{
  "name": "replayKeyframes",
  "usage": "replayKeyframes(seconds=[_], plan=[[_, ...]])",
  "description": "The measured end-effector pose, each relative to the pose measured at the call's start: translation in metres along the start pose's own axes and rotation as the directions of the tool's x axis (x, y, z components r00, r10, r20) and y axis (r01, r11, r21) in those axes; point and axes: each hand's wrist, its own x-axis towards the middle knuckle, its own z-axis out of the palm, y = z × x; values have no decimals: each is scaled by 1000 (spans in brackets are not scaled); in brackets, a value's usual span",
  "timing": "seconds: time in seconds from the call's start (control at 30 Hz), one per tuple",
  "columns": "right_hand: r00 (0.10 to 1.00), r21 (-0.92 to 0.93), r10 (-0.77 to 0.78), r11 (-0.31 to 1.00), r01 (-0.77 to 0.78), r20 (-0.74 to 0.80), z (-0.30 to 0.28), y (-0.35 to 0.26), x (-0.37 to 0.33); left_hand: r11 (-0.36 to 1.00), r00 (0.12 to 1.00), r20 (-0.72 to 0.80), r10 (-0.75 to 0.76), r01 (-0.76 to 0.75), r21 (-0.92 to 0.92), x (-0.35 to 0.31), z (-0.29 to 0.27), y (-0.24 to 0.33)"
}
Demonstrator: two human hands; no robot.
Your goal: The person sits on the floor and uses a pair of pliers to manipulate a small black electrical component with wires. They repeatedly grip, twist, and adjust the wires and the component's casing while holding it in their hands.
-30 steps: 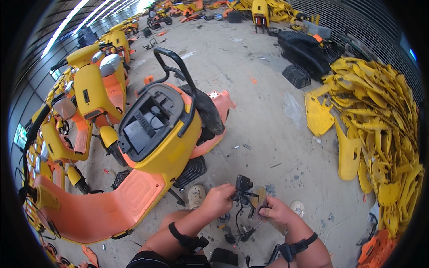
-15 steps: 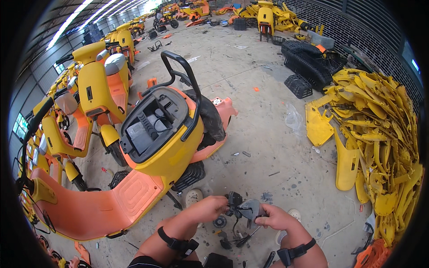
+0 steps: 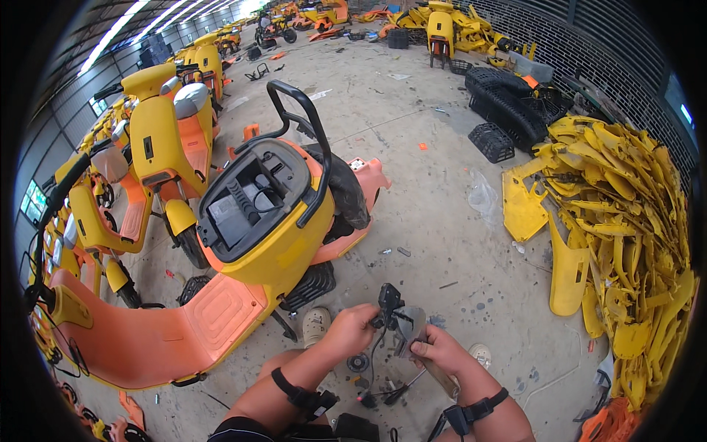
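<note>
My left hand (image 3: pixel 352 330) is closed on a small black part (image 3: pixel 390 298) with a thin dark cable trailing down from it. My right hand (image 3: pixel 436 351) grips a broad, flat grey blade-like tool (image 3: pixel 411 323); a brownish, handle-like length (image 3: pixel 444 381) comes out below the fist. The tool's upper part lies against or just beside the black part; I cannot tell if they touch. Below the hands, a round dark piece (image 3: pixel 358 363) and a bundle of dark cable ends (image 3: pixel 395 394) show near the floor.
A yellow and orange scooter (image 3: pixel 287 243) with its seat compartment open stands close on my left, more scooters (image 3: pixel 158 140) behind it. Yellow panels (image 3: pixel 618 221) are heaped at right. Black baskets (image 3: pixel 504 110) lie farther back. Small scraps dot the concrete floor (image 3: pixel 442 243).
The black part has risen and turned more upright in my left hand. My right hand has drawn slightly nearer the left, tilting the grey tool so its brownish end shows.
</note>
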Motion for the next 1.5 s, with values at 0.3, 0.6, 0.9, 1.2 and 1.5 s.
replayKeyframes(seconds=[0.3,0.6,0.9,1.2,1.5], plan=[[997,1,-25,1000,26,-78,-2,2,4,1000,999,-55,4,-6,-28,10,0,5],[988,-25,-62,998,59,-144,7,-1,-2,999,995,-82,51,-51,5,11,8,-3],[954,-95,-126,990,104,-273,20,-13,-13,988,976,-178,127,-141,-69,23,19,0],[939,-238,-126,970,50,-320,26,-24,-25,978,968,-177,178,-194,-77,30,17,6],[957,-255,-103,966,32,-272,15,-17,-25,973,991,-34,126,-130,-189,34,21,-15]])
